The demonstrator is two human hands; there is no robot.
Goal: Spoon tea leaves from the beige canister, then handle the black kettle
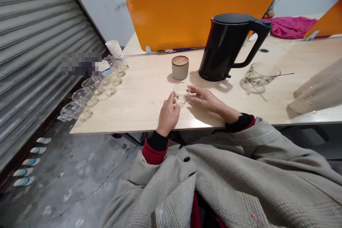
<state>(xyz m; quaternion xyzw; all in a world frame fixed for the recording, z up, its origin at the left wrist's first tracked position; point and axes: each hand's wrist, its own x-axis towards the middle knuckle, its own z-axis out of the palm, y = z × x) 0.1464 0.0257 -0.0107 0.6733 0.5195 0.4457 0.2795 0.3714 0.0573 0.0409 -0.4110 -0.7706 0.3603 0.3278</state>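
Note:
A small clear plastic cup point(181, 96) stands near the table's front edge, with a few dark bits inside it. My left hand point(168, 113) holds the cup's left side, thumb and fingers against the wall. From the other side, the fingertips of my right hand point(205, 99) rest on the cup near its rim. Just behind the cup sits a grey canister point(180, 71) with a wooden lid. To the right of that stands a black electric kettle point(220, 50), its handle pointing right.
Clear plastic cups point(83, 97) line the table's left end beside stacked white cups point(113, 48). At right are a glass bowl point(260, 74) with leaves and a utensil, and stacked clear cups point(317, 87). An orange divider point(171, 21) stands behind; a person's hand point(269, 14) shows beyond it.

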